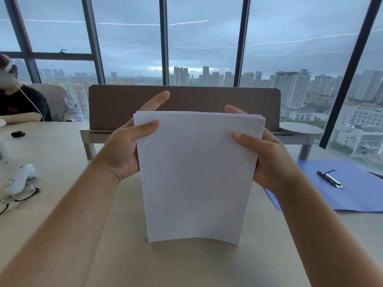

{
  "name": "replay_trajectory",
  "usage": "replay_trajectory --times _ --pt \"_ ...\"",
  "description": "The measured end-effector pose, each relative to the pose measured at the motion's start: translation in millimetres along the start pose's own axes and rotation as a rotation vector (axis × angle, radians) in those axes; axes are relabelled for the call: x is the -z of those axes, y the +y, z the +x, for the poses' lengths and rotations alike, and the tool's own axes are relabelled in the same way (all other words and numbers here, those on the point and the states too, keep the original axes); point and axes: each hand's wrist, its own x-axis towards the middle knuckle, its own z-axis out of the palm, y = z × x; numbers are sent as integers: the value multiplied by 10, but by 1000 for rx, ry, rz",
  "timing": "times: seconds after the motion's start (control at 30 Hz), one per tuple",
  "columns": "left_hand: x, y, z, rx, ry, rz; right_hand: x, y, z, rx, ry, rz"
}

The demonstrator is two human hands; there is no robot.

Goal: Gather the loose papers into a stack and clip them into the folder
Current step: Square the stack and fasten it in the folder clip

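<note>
A stack of white papers (196, 172) stands upright on its lower edge on the beige table (62, 154), straight in front of me. My left hand (126, 146) grips the stack's left edge near the top, thumb on the front and index finger stretched up behind. My right hand (267, 154) holds the right edge the same way, thumb in front. The blue folder (356, 191) lies open and flat on the table to the right, its metal clip (330, 178) lying on it. The folder's right part runs out of view.
A brown desk divider (116, 108) stands across the table behind the papers. Black-rimmed glasses (18, 198) and a white object (20, 177) lie at the left. A small black item (18, 134) sits further back. Another person (18, 104) sits at far left. Windows lie beyond.
</note>
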Motion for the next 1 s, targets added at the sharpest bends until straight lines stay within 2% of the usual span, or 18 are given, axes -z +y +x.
replay_trajectory --times 0.1,0.4,0.73,0.87,1.0 --pt "-20 18 38 17 12 2 14 -80 56 41 -72 3" --pt "-6 6 54 17 61 61 -1 -60 48 21 -69 40" --pt "21 -57 39 -48 152 101 -30 12 -24 55 207 -63" --pt "71 -290 -114 65 141 72 -47 242 -164 -7 314 -97" --pt "115 -718 -369 240 167 73 -53 577 -391 -116 324 -179"
